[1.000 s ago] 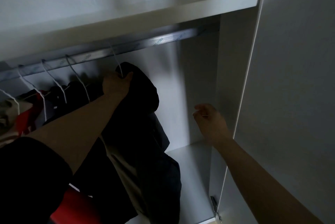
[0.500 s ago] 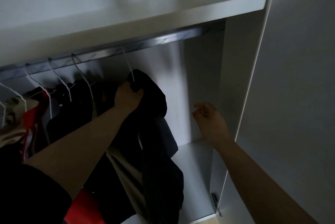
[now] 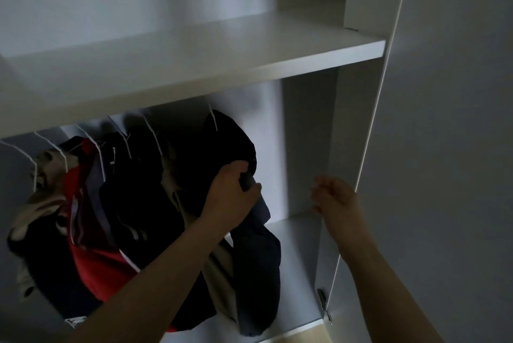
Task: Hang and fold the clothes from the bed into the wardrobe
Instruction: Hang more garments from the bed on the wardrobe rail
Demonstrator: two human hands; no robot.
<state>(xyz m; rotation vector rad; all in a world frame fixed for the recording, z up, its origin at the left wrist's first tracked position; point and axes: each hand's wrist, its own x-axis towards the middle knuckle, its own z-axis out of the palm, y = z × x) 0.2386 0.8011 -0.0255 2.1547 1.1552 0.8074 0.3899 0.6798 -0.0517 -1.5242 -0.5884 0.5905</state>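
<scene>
A dark garment (image 3: 222, 148) hangs on a white wire hanger (image 3: 213, 118) at the right end of a row of clothes inside the white wardrobe (image 3: 194, 65). My left hand (image 3: 230, 195) grips the right side of this garment, fingers closed on the fabric. My right hand (image 3: 336, 201) hovers to the right, loosely curled, holding nothing, near the edge of the wardrobe door (image 3: 444, 148). The hanging rail is hidden behind the shelf.
Several other garments hang to the left on white hangers, among them a red one (image 3: 97, 259) and a beige one (image 3: 36, 198). A white shelf (image 3: 291, 51) spans above. The wardrobe floor (image 3: 297, 273) lies at lower right, with a door hinge (image 3: 322, 301) beside it.
The view has tilted so the shelf now hides the rail. My left hand slid from the hanger's neck down to the garment's right side. My right hand stays in place.
</scene>
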